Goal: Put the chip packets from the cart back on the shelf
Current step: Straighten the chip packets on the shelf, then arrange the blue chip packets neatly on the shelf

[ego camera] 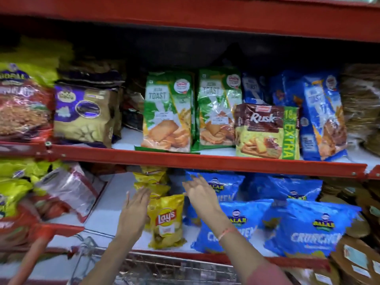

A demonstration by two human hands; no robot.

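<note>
Left hand [135,206] open, fingers spread, palm turned toward the left flank of the yellow chip packet [167,221]; whether it touches the foil we cannot tell, the picture is blurred; right hand [200,194] also open and holding nothing, fingers splayed just right of the packet, in front of the blue packets [232,227]. The yellow packet stands upright on the lower shelf [98,221], near its front edge, with a row of more yellow packets [151,179] stacked behind it. We judge the step to be settling this packet into its row; to do it well we would press lightly from both sides, keep it upright, slide it back until it meets the packet behind, and avoid crushing the air-filled bag or nudging the blue packets over. Below our wrists the wire cart [144,266] shows; its contents are not clear. Above, toast packs [168,112] and a rusk pack [267,130] sit on the upper shelf, untouched.
</note>
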